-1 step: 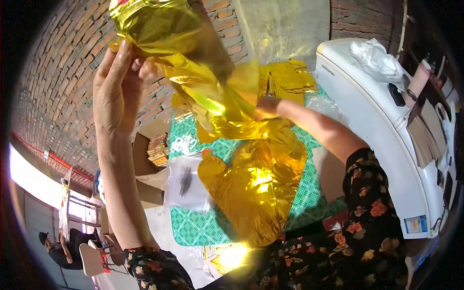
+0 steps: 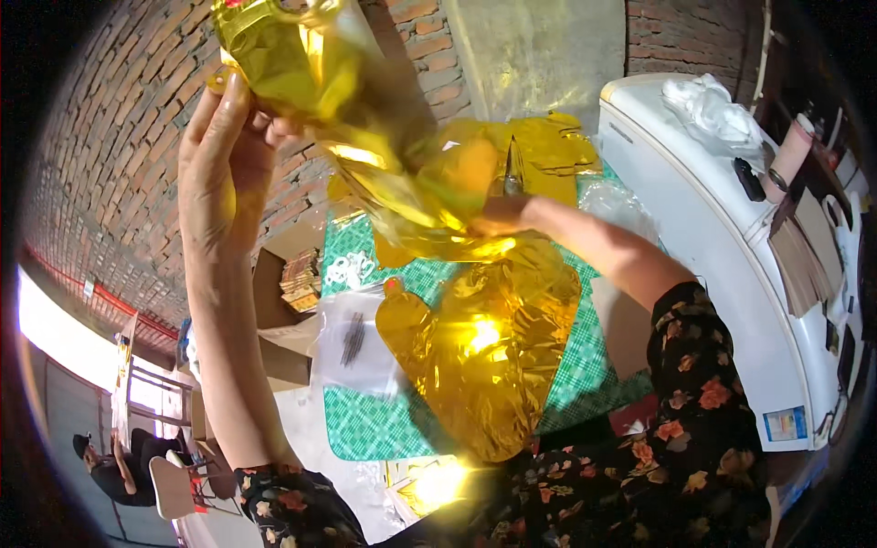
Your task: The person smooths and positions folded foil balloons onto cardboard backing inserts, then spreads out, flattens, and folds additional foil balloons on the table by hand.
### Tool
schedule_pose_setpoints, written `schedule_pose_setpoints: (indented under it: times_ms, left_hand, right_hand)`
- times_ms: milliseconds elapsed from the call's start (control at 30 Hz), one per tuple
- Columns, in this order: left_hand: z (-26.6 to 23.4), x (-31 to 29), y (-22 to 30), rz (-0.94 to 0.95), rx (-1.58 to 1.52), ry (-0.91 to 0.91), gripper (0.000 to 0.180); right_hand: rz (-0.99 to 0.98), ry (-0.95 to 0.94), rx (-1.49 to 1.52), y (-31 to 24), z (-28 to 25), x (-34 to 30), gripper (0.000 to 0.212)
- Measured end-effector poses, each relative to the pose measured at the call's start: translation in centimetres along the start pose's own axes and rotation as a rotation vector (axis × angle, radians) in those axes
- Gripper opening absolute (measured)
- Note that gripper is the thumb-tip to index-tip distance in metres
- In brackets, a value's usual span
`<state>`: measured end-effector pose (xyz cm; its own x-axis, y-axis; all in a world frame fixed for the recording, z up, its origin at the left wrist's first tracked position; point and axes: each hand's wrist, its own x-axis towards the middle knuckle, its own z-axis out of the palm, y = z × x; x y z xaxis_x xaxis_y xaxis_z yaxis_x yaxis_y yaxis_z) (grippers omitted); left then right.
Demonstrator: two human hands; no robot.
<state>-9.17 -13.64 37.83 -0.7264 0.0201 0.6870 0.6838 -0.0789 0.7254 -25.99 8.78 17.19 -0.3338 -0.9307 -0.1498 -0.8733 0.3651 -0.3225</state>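
Note:
A shiny gold foil balloon (image 2: 333,87), flat and crumpled, is stretched between my two hands above the table. At the upper left, my left hand (image 2: 219,155) pinches its upper part between thumb and fingers. My right hand (image 2: 505,216) is closed on the lower end; foil partly covers its fingers. Beneath lies another flat gold foil balloon (image 2: 484,365), spread over the green checked tablecloth (image 2: 375,438), a small red spot on its tab. More gold foil pieces (image 2: 557,146) are piled at the table's far end.
Left on the table are clear plastic bags (image 2: 347,352) with thin dark pieces and a heap of white ties (image 2: 349,269). A cardboard box (image 2: 274,301) stands beyond. A white appliance (image 2: 694,210) borders the right side. At far left sits another person (image 2: 119,475).
The held foil has shifted and crumpled slightly between my hands, its middle blurred. My right hand has moved a little down and to the left; my left hand stays nearly in place.

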Motion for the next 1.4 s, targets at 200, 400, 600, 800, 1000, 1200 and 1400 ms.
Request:
schedule_pose_setpoints:
  times_ms: [200, 400, 600, 800, 1000, 1200, 1400]
  left_hand:
    - [-1.1, -2.2, 2.2, 0.094, -0.283, -0.242, 0.039]
    - [-6.5, -8.4, 2.9, 0.051, -0.355, -0.188, 0.056]
    - [-9.9, -18.0, 0.6, -0.178, -0.388, 0.196, 0.068]
    - [-13.7, -26.2, -3.9, -0.375, -0.225, 0.235, 0.040]
    - [-10.9, -29.9, -5.1, -0.759, -0.048, 0.028, 0.069]
    - [-10.6, -32.3, -5.3, -0.979, 0.209, -0.123, 0.043]
    - [-8.9, -33.3, -5.0, -0.952, 0.277, -0.042, 0.010]
  right_hand:
    - [-0.338, -0.272, 1.643, -4.7, 8.9, 3.3, 0.048]
    - [-0.187, 0.319, 1.938, -7.7, 8.3, -0.3, 0.039]
    - [0.031, 0.407, 1.552, -8.5, 7.5, -5.8, 0.040]
    - [0.072, 0.485, 1.142, -10.0, 7.1, -8.5, 0.039]
    - [0.274, 0.421, 1.165, -7.5, 7.2, -10.6, 0.048]
    - [0.215, 0.505, 1.014, -9.3, 5.0, -12.0, 0.044]
    - [0.419, 0.431, 1.005, -9.9, 3.3, -13.0, 0.021]
